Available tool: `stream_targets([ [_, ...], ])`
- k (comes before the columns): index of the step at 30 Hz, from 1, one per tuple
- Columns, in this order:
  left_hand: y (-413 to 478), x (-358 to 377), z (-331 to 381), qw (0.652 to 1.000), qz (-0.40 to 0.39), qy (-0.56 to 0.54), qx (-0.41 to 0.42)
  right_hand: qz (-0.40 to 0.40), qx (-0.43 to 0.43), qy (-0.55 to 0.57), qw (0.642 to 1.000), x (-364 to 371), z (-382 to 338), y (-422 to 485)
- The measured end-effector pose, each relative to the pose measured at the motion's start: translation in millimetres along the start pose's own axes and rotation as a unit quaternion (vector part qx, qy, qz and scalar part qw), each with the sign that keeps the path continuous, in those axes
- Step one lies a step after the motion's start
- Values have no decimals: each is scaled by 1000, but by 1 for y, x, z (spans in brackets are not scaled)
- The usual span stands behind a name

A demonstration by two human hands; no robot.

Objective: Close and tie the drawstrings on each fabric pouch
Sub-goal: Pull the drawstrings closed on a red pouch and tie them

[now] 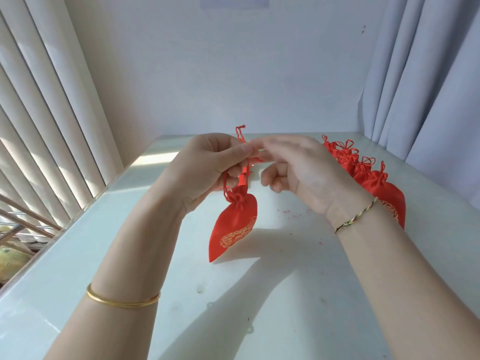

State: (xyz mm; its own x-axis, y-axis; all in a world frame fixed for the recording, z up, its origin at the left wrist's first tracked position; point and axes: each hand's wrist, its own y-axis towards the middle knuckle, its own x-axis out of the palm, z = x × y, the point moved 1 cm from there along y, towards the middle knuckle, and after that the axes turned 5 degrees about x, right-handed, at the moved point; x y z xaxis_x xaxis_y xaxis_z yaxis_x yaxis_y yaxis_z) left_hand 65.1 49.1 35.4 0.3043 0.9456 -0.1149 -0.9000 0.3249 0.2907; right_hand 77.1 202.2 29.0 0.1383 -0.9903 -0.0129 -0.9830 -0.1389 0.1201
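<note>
Above mid-table point(233, 307), toward twelve o'clock from the body: a red pouch point(235, 224) hanging mouth-up and tip-down, clear of the surface, neck already gathered. Held from above by the left hand point(205, 167), with fingers curled round the drawstrings point(240, 136) and thumb pressed onto them, one knotted loop end poking out at the hand's one o'clock. At three o'clock of that grip, the right hand point(306, 175): lower fingers curled toward the palm, thumb and forefinger stretched at the cords but smeared by motion, so cannot tell whether pinching a strand or only closing on it.

Judging the step as the tying itself. To do it well, set the left pinch low, close to the gathers, to hold the mouth shut while working. Take one strand cleanly with the right fingertips, cross over, pass through, then pull level toward nine and three o'clock rather than upward, to avoid swinging the pouch or reopening the neck. Snug the knot down against the gathers; expect slipping from such smooth cord if left slack. Then lay beside the tied pouches point(363, 172) lined up at two o'clock.
</note>
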Motion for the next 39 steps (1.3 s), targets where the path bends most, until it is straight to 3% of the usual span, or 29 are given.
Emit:
stream_targets([
  [3,1,-1,-1,1000,12,-21,5,-16,-21,-60,998,3,4,0],
  [9,0,-1,-1,999,38,-31,-5,74,-83,-117,987,-4,-1,-1],
  [13,1,-3,-2,999,36,-5,4,-1,-52,-177,983,-9,-1,-2],
  [18,-2,3,0,994,-24,99,50,9,-50,-31,998,-17,13,9],
  [22,-1,8,-1,978,-3,169,125,-38,-26,-12,999,-6,24,13],
  [26,0,8,-7,928,52,304,209,-53,6,-12,999,-3,27,13],
  [32,-1,11,-9,866,104,368,322,-134,51,50,988,-2,29,11],
  [36,1,8,-11,865,119,358,330,-86,39,57,994,-4,27,11],
  [39,2,1,-15,899,112,328,267,-15,22,29,999,-10,26,13],
])
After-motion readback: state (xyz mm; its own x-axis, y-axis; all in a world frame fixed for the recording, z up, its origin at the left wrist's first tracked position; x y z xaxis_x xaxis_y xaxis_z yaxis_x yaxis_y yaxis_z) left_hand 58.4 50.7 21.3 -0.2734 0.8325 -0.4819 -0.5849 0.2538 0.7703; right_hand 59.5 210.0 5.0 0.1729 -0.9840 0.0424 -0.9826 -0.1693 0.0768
